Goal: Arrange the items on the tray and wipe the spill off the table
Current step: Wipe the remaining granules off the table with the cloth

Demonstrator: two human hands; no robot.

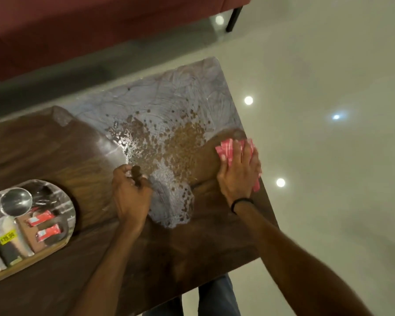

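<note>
fingers of the right hand lie flat and a little spread, pressing a pink and white cloth onto the table near its right edge. fingers of the left hand are curled in, maybe around something small and dark, but it is too blurry to tell what.

going from left to right: the tray sits at the left edge of the table. on it are a shiny metal bowl, two red packets and a pack with a yellow sticker. so the tidy-up part looks done, or nearly done.

next comes the left hand, resting at the near edge of the spill. the spill is big. it fills the middle and far part of the table. it looks like wet, pale smears with lots of little brown bits and drops in it. some of it shines in the light.

just right of that is a dark, clean strip of wood beside the cloth. that looks like a wiped path. so the wiping has begun, but most of the mess is not yet cleaned. the far corner is smeared too.
</note>
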